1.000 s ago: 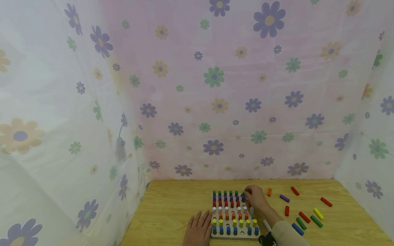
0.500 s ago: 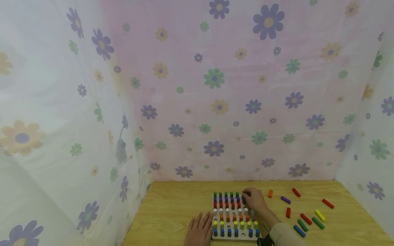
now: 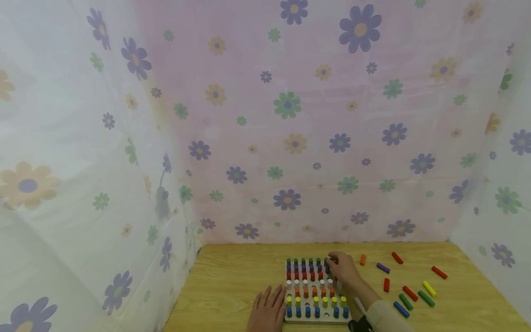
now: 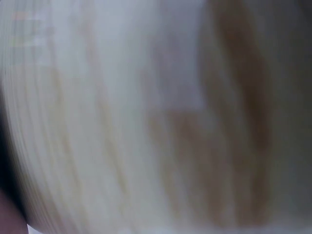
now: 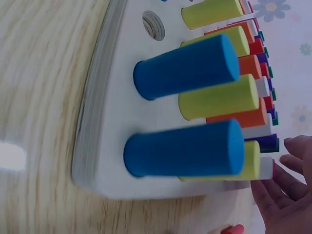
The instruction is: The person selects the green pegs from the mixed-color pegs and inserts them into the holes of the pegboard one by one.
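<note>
A pale wooden pegboard stands on the table, its rows of upright pegs coloured green, purple, red, white, orange, yellow and blue from back to front. At its far right corner, my right hand pinches a green peg that stands upright in the back row; the fingers partly cover it. Beside the board's left edge, my left hand lies flat with its fingers extended. Large blue pegs fill the right wrist view, with the right hand behind them. The left wrist view is blurred.
Loose pegs lie scattered right of the board, among them a yellow peg, a blue peg and a purple peg. A few holes show bare, one in the blue row. Flowered curtains border the wooden table.
The green peg, tilted in my right hand a second ago, now stands upright in the back row. My right hand has shifted only slightly; the left hand has stayed in place.
</note>
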Motion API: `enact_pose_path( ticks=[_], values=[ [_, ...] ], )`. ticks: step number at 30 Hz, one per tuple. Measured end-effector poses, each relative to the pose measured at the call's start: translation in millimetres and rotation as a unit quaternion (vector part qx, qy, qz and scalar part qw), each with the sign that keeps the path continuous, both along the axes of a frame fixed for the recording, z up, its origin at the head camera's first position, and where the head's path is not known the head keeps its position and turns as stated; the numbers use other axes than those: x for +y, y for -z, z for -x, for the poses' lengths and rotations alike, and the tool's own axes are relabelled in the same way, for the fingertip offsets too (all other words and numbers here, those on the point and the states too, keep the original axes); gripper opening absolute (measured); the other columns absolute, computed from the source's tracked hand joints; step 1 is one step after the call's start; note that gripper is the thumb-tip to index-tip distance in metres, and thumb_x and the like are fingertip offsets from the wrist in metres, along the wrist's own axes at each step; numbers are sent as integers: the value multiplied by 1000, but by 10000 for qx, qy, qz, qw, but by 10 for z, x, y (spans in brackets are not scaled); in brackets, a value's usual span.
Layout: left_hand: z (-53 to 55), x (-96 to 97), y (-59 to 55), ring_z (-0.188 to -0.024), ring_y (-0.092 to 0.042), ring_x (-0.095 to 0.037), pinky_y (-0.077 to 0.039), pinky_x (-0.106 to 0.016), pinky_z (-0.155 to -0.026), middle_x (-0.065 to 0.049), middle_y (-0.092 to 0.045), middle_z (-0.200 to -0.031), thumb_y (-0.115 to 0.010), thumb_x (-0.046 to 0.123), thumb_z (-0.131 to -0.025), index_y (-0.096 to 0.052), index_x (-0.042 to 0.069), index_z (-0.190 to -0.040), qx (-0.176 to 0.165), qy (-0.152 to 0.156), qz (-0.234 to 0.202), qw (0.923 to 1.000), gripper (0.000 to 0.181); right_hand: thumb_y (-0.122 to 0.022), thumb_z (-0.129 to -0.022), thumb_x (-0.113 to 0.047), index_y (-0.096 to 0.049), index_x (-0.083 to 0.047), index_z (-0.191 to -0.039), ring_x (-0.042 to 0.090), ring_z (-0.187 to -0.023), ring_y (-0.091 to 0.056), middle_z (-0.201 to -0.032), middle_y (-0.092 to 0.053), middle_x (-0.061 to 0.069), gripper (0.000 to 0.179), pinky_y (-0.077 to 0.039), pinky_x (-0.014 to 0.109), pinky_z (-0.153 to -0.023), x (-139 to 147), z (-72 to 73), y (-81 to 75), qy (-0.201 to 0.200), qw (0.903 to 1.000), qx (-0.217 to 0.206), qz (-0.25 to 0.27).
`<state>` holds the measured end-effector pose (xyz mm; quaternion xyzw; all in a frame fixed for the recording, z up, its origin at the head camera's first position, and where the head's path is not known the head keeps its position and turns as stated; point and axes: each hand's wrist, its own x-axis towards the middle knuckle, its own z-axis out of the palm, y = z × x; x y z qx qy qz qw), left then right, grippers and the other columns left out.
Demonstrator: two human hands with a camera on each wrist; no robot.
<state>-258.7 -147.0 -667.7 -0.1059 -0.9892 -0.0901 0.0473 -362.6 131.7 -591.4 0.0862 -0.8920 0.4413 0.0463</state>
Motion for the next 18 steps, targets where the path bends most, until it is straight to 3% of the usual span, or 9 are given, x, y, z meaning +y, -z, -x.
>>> enact_pose_path(
  ticks=[10,18],
  values=[
    [0,20,-55,-146,-42,-28,-32,-57,-119,8,-50,-155,-14,59,-110,-46,33,-156,-45,-47,-104,9999,62,-67,-99,-8,-69,6,-121,27,-96,-67,-108,-70,14,26,-60,47,-83,155,-205,-198,-54,9996,178,-201],
    [20,9,17,-146,-42,-27,-32,-56,-119,9,-50,-155,-13,60,-109,-49,32,-155,-37,-54,-116,9999,65,-69,-97,-9,-69,5,-120,28,-98,-66,-112,-70,14,26,-59,46,-83,411,-395,-256,-246,9978,467,-398]
  ],
)
